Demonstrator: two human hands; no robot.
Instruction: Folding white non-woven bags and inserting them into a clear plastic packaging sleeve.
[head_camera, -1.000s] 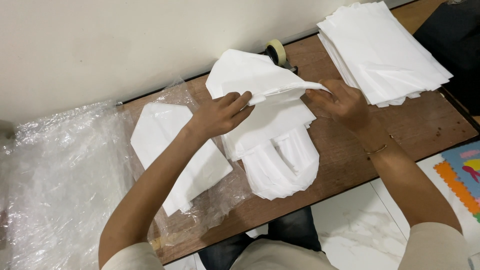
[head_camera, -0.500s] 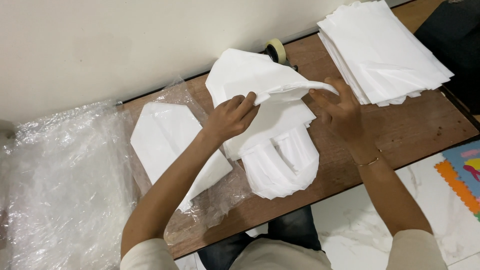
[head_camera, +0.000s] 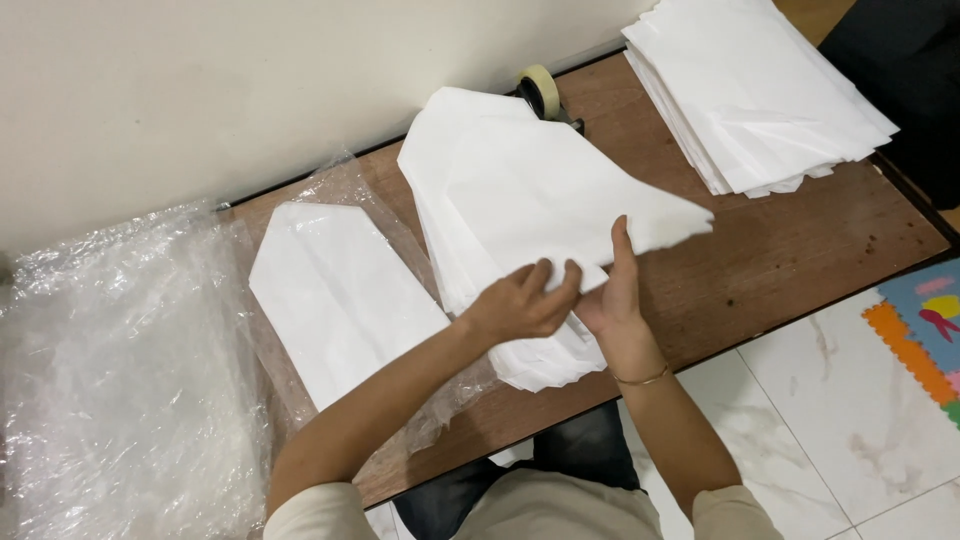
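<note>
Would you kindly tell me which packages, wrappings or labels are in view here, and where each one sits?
Clear plastic wrap: crumpled sheet, far left, over the table edge.
Clear plastic sleeve: lies under the pointed white paper stack, left of the hands.
No labels, signs or screens in view.

A pile of folded sheets (head_camera: 500, 230) is seen mid-frame on the table (head_camera: 800, 260); a tape roll (head_camera: 537, 88) behind it, a flat stack (head_camera: 760, 90) upper right, plastic wrap (head_camera: 110, 370) far left.

table mostly covered, bare wood at right

open strip of table (head_camera: 800, 250) right of the folded sheet pile (head_camera: 500, 200); flat paper stack (head_camera: 760, 90) blocks far right, tape roll (head_camera: 537, 85) far centre, plastic wrap (head_camera: 120, 370) crowds left.
</note>
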